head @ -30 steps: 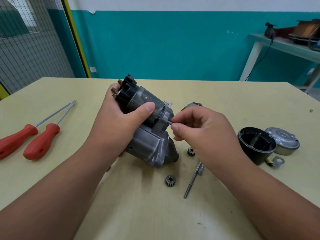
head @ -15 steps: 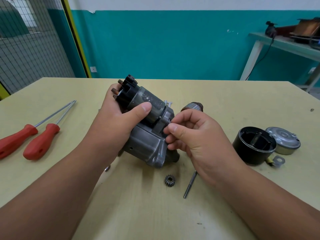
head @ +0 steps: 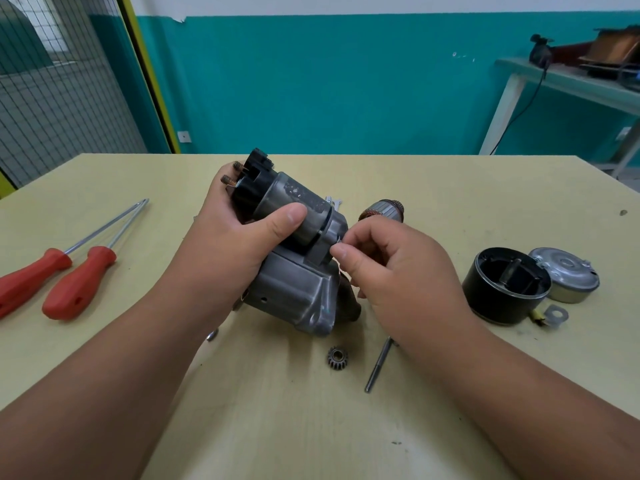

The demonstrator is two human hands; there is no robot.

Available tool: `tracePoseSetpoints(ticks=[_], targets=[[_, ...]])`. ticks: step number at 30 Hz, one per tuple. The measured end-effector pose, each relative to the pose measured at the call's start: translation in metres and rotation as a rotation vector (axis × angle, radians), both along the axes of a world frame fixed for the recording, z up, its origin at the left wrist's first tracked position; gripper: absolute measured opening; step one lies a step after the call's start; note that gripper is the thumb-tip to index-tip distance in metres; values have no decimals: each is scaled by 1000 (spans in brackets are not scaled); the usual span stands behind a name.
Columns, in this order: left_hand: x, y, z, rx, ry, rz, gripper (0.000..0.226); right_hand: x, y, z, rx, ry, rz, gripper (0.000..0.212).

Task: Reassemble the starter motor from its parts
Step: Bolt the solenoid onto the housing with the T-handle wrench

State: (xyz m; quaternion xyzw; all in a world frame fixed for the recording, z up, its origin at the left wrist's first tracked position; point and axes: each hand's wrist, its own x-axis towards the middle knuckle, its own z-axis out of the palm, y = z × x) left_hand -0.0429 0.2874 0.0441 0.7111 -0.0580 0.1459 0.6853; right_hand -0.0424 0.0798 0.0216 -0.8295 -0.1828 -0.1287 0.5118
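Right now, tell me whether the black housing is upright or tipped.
Upright: the black housing stands on its end, open mouth facing up.

Table (head: 311, 427) pale yellow. Wall (head: 329, 81) teal, white strip on top. Screwdriver (head: 78, 284) red handle, silver stick; second screwdriver (head: 31, 278) same. Starter motor (head: 294, 292) grey, black cap, whitish scratchy spots on top tube. Screw (head: 340, 241) silver (only tiny bit shows). Round case (head: 495, 299) black. Lid (head: 568, 275) shiny silver. Little gear (head: 337, 357) dark grey. Rod (head: 377, 365) grey. Coil part (head: 382, 209) brown and copper. Fence (head: 52, 98) black square grid. Post (head: 154, 88) yellow.
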Motion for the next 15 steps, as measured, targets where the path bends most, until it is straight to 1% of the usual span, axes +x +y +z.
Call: tracePoseSetpoints(ticks=[2,4,6,10,15], targets=[[0,-1,0,-1,17,16,48,-1,-1,2,-101,-109,-25,15],[0,-1,-1,18,32,27,60,-1,-2,3,-158,-154,-36,19],[0,-1,-2,42,41,29,66,-1,-3,4,-172,-140,-25,20],[-1,-1,0,43,33,24,67,-2,-4,5,-85,-61,26,18],[-1,-1,4,52,33,17,70,-3,-4,7,-130,-106,26,21]])
